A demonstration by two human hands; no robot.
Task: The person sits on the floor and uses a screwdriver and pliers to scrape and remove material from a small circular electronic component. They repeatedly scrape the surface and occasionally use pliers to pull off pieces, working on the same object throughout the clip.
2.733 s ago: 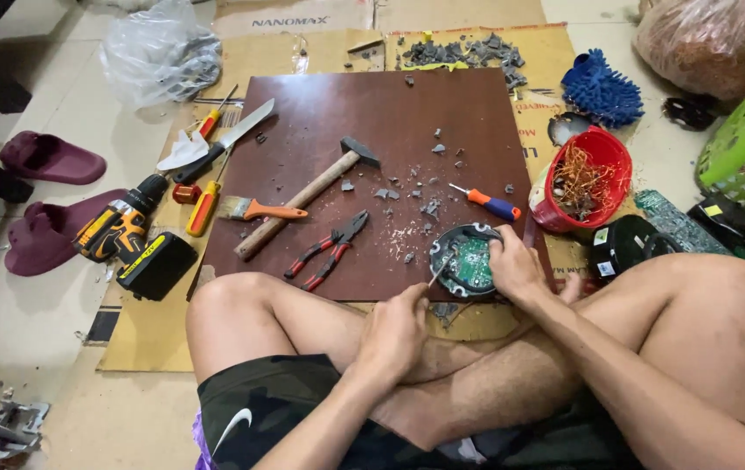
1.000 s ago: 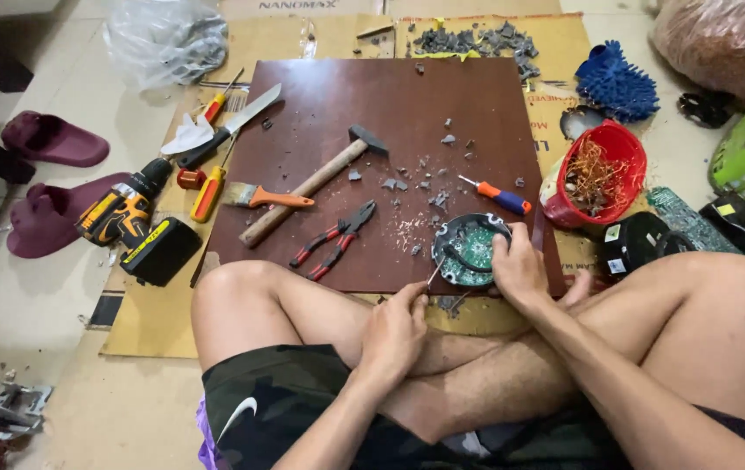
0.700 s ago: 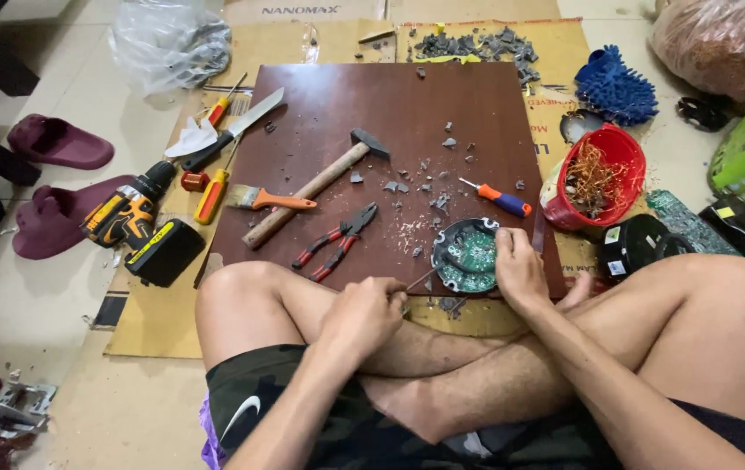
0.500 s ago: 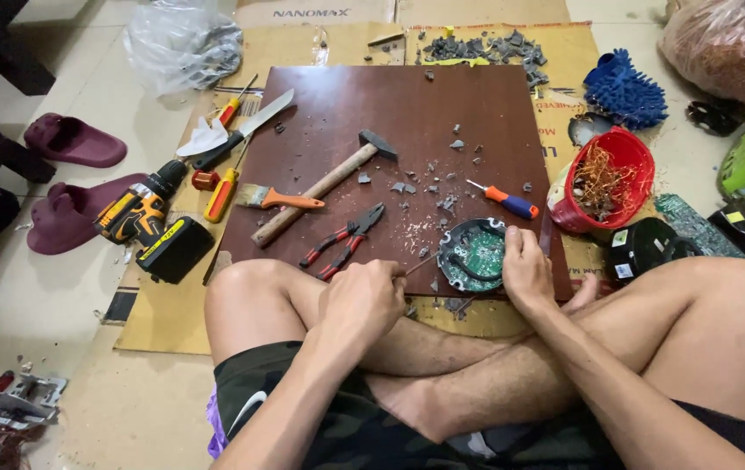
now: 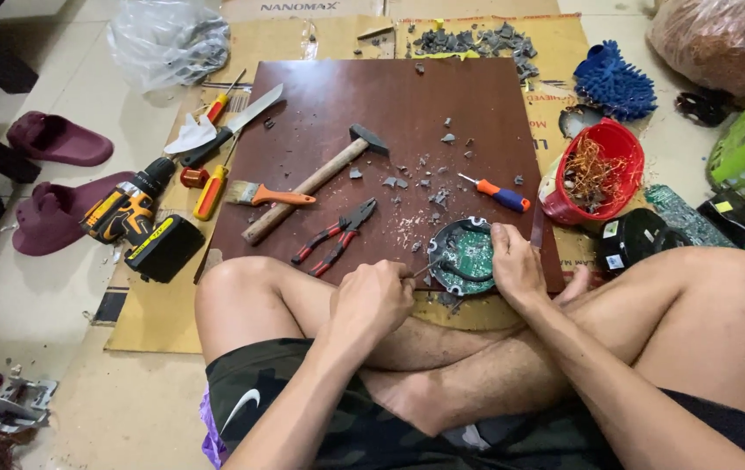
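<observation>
- The round green circuit board in its dark casing (image 5: 466,255) lies at the near edge of the dark-brown wooden board (image 5: 390,130).
- The right hand (image 5: 516,265) presses on its rim, fingers close together.
- The left hand (image 5: 372,300) is fisted around a thin metal tool (image 5: 429,265), its tip on the casing.
- Grey fragments (image 5: 425,174) litter the wood beside a wooden-handled hammer (image 5: 316,183) and red-handled pliers (image 5: 335,237).
- Flattened cardboard (image 5: 155,305) over pale floor tiles lies beneath.
</observation>
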